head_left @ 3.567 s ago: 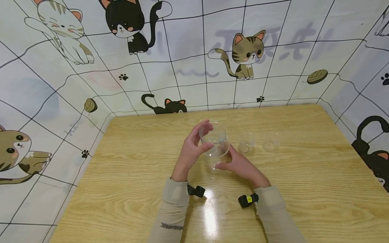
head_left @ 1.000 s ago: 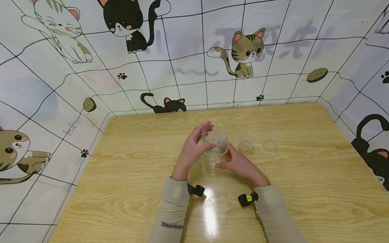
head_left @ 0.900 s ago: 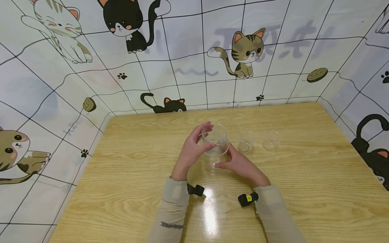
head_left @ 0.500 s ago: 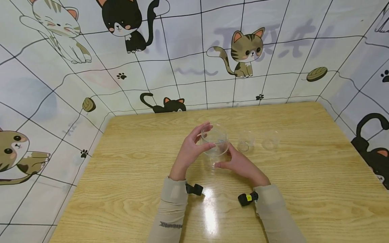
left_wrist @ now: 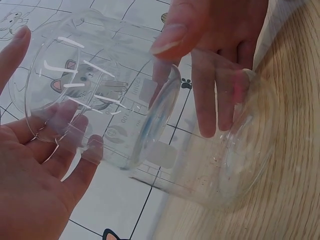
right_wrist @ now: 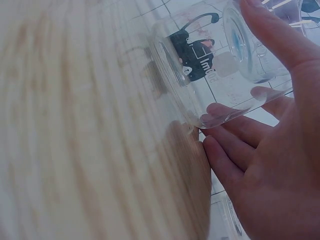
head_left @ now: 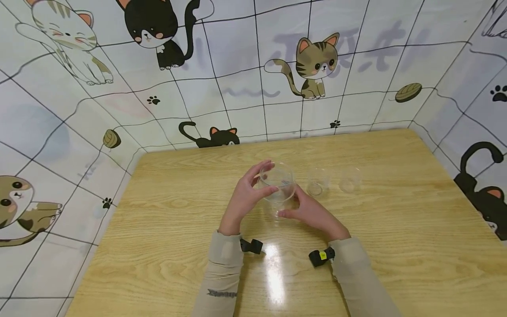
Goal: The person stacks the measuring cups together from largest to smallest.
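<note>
My left hand (head_left: 244, 197) grips a clear glass beaker (head_left: 284, 193) by its side, thumb in front and fingers behind. The bottom of that beaker sits inside the mouth of a second clear beaker (right_wrist: 200, 75), as both wrist views show. This lower beaker stands on the table, and printed volume marks show on its wall. My right hand (head_left: 313, 213) holds the lower beaker from the right, with the thumb on the near side and the fingers round the far side. Both beakers look see-through, with no contents that I can make out.
Two smaller clear glass vessels (head_left: 318, 182) stand side by side to the right of my hands, the farther one (head_left: 350, 181) faint against the wood. The wooden table (head_left: 158, 246) meets a cat-patterned wall covering (head_left: 245, 88) behind and at both sides.
Both hands keep their holds, and the beakers stay nearly in place with only slight shifts of the upper one. The head view has tilted and moved a little.
</note>
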{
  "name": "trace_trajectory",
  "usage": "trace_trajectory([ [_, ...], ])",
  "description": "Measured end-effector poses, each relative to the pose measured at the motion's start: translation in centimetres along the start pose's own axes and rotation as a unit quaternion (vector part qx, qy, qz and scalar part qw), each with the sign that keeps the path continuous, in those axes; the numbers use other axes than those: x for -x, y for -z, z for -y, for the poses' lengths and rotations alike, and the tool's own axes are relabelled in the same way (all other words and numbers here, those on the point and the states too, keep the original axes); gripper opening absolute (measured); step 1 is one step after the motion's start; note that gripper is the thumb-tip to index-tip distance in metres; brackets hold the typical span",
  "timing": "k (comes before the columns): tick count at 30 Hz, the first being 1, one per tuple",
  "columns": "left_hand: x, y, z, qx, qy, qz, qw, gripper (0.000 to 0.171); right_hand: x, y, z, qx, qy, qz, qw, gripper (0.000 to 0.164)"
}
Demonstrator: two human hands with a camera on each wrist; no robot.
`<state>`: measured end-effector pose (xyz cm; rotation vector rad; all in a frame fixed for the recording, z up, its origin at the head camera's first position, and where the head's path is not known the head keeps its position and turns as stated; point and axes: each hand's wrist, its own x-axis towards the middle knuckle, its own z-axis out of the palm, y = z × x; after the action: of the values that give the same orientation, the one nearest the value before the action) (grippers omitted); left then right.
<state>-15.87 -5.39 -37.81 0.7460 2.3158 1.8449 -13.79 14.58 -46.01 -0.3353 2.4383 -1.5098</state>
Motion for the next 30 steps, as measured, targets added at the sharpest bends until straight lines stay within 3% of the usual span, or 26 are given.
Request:
trace_trajectory([
  [22, 0.0, 0.2, 0.4, -0.034, 0.020, 0.015, 0.9991, 0.060, -0.3, 0.0, 0.1, -0.003, -0.008, -0.002, 1.000, 0.092],
  [30, -0.6, 0.1, 3.2, -0.046, 0.020, 0.012, 0.9987, 0.061, -0.1, 0.0, 0.2, -0.003, -0.013, -0.003, 1.000, 0.094],
])
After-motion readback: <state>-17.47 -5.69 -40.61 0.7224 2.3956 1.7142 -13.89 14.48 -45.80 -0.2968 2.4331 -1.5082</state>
